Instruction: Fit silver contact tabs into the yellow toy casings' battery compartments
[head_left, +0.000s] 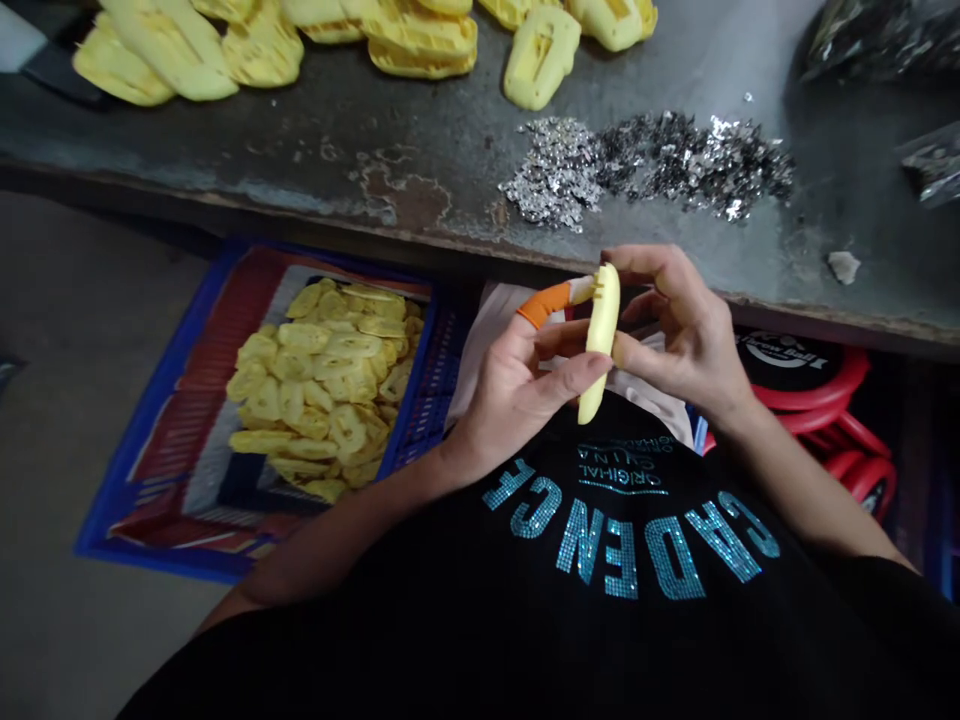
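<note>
Both my hands hold one yellow plastic piece (601, 335) upright in front of my chest, just below the bench edge. My left hand (517, 385) grips it from the left, thumb across its lower half; an orange finger cot covers the forefinger, which touches the piece's top. My right hand (679, 325) pinches the top and side of the piece with curled fingers. A heap of small shiny metal bits (645, 165) lies on the grey bench (420, 150) a little beyond my hands.
More yellow plastic pieces (315, 35) are piled along the bench's far edge. A blue crate (142, 440) on the floor to my left holds several yellow pieces (322, 375). Red round objects (817, 385) sit under the bench at right. Plastic bags (877, 35) lie at far right.
</note>
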